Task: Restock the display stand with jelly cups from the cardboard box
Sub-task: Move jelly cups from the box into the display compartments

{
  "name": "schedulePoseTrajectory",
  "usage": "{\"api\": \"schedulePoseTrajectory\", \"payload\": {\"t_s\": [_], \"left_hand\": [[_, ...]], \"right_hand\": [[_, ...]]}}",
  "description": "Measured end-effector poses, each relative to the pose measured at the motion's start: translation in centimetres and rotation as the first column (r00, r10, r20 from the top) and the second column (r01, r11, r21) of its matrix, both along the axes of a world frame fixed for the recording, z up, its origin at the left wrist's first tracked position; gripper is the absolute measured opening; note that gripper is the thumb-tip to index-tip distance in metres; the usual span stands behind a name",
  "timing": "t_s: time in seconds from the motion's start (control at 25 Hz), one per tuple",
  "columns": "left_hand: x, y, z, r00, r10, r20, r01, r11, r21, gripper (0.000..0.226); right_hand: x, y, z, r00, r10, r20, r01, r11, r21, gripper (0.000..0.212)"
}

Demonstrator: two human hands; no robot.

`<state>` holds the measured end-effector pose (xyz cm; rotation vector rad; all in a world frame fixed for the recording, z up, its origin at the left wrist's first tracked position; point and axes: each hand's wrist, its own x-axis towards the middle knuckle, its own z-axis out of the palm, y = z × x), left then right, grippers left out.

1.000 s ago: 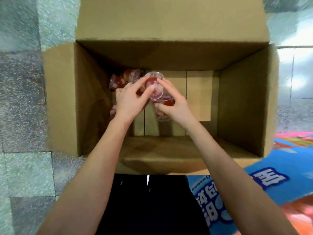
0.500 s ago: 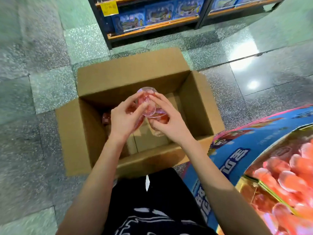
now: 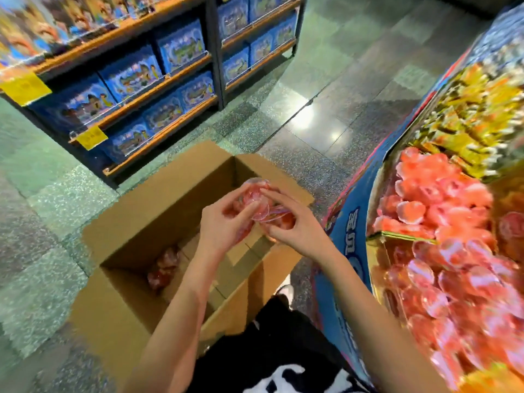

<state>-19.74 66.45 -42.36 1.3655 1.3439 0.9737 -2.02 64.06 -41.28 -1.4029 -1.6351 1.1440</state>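
My left hand (image 3: 224,225) and my right hand (image 3: 295,228) together hold a cluster of red jelly cups (image 3: 259,205) with clear lids, lifted above the open cardboard box (image 3: 136,231). Fingers of both hands curl round the cups. A few more red jelly cups (image 3: 163,269) lie at the box's bottom left. The blue display stand (image 3: 348,242) is at the right, its bins heaped with pink-red jelly cups (image 3: 442,217). The whole frame is motion-blurred.
A dark shelf unit (image 3: 170,89) with blue boxed goods and yellow price tags stands behind the box. Polished grey stone floor (image 3: 312,117) lies between shelf and stand. Yellow-wrapped goods (image 3: 467,120) fill the stand's far bin. My black clothing shows at the bottom.
Both hands have lifted the cups out of the box and carried them up and rightwards. My view has swung up and right, bringing the shelf and display stand into sight.
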Motion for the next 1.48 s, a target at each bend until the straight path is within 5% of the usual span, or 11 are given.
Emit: {"api": "schedulePoseTrajectory", "payload": {"t_s": [0.28, 0.48, 0.68, 0.8, 1.08, 1.48], "left_hand": [[9.6, -1.5, 0.3, 0.962, -0.261, 0.081, 0.266, 0.962, -0.062, 0.053], [18.4, -2.9, 1.1, 0.918, -0.395, 0.048, 0.398, 0.91, -0.116, 0.035], [27.0, -4.7, 1.2, 0.899, -0.402, 0.175, 0.434, 0.868, -0.239, 0.053], [30.7, -6.0, 1.4, 0.884, -0.437, 0.165, 0.466, 0.853, -0.235, 0.046], [37.1, -7.6, 1.6, 0.866, -0.488, 0.112, 0.5, 0.834, -0.232, 0.049], [42.7, -3.2, 1.0, 0.832, -0.548, 0.091, 0.551, 0.794, -0.258, 0.045]], "right_hand": [[7.7, -6.9, 0.9, 0.947, -0.32, -0.014, 0.32, 0.947, 0.04, 0.062], [14.3, -11.2, 0.9, 0.869, -0.495, -0.018, 0.496, 0.868, 0.038, 0.062], [20.9, -15.3, 0.0, 0.743, -0.669, -0.019, 0.669, 0.743, -0.033, 0.049], [23.5, -18.2, -0.9, 0.641, -0.768, -0.009, 0.765, 0.639, -0.074, 0.048], [27.3, -23.3, -3.0, 0.514, -0.852, 0.101, 0.848, 0.487, -0.207, 0.057], [28.5, -20.3, -7.1, 0.337, -0.888, 0.311, 0.939, 0.294, -0.179, 0.064]]}}
